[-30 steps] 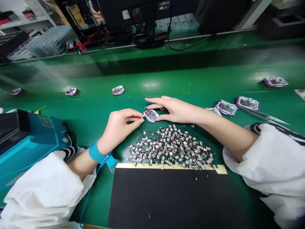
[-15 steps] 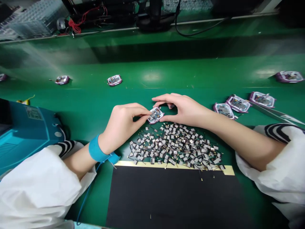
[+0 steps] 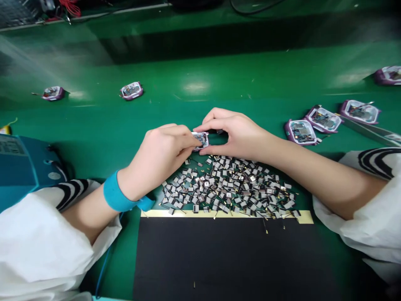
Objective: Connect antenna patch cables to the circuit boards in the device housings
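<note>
while the right hand (image 3: 233, 133) grasps the open device (image 3: 204, 139) by its edges beyond the parts pile (image 3: 228, 186), the left hand (image 3: 161, 150) bunches its fingers over it; whether they grip anything, i cannot tell.

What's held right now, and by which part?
The open case, by its near and far edges, in the right hand; the left hand covers its left end, hiding any grip.

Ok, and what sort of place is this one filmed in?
Probably an electronics assembly bench: there's a heap of small wired parts on the green work surface, several open purple-edged devices, and a teal wrist strap.
</note>
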A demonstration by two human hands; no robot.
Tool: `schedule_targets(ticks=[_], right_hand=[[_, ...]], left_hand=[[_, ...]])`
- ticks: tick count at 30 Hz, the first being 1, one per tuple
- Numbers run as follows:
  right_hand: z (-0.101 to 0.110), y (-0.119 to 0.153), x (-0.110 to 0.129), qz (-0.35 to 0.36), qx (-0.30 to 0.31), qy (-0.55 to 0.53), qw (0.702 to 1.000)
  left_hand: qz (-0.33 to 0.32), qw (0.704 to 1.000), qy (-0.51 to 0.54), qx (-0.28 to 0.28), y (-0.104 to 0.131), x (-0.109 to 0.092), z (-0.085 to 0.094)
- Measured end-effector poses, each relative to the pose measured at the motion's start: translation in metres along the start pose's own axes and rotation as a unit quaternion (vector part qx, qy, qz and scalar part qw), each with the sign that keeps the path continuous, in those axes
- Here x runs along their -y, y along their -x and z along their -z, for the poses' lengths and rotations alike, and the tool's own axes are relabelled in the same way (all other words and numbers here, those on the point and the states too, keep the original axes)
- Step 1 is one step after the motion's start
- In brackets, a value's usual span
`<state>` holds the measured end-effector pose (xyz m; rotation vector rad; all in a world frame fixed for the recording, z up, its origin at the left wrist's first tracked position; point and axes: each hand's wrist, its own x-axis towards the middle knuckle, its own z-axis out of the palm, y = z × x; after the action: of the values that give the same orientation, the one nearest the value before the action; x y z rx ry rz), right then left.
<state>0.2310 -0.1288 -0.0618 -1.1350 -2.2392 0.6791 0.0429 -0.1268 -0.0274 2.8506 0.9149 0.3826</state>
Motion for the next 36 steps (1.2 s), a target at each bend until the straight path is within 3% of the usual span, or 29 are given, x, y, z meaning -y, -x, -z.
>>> schedule_targets(ticks=[29,36], right_hand=[[0.0038,0.0008,0.0065,-0.028,0.023,0.030,0.999],[0.0043,0.0001,0.0080,-0.034,0.026,0.040,0.998]], left_hand=[[0.001,0.999,-0.041,0.005,0.0001,-0.0015,-0.0037],[-0.018,0.998,-0.055,-0.017,0.0000,-0.0009,-0.0046]])
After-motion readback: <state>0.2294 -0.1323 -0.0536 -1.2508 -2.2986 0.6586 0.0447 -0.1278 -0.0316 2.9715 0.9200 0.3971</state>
